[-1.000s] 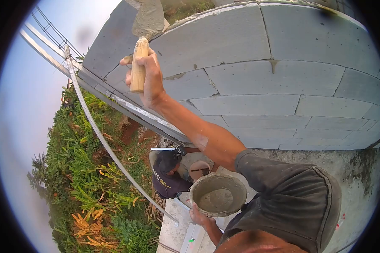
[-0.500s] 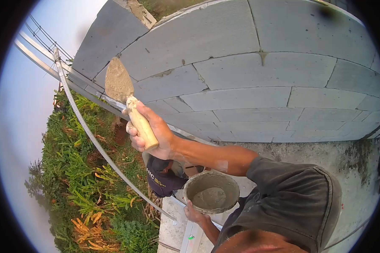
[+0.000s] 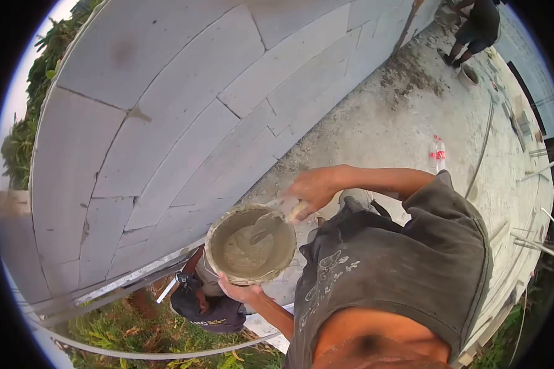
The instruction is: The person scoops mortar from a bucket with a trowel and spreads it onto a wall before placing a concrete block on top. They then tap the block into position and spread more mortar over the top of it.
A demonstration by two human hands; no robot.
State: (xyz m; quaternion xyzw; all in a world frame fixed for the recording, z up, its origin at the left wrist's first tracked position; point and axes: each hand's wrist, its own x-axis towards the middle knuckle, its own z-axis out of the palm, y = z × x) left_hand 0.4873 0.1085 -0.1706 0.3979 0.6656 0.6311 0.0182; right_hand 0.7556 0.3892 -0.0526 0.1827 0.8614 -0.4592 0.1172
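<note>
The trowel handle (image 3: 298,211) in the right grip (image 3: 316,187) looks like pale, dull wood. The blade (image 3: 265,227) ahead of that grip looks like metal, all smeared with grey mortar. Held by the left grip (image 3: 243,292), the bucket (image 3: 210,247) has a rough, crusty rim, and the mortar (image 3: 245,251) inside looks wet and smooth. Past both grips, the wall blocks (image 3: 181,138) are flat, smooth and matt. Behind the right grip, the shirt (image 3: 375,270) is soft, dull, faded cloth. Beyond that grip, the floor (image 3: 378,138) is rough, dusty concrete, and the bottle (image 3: 440,155) is clear plastic.
</note>
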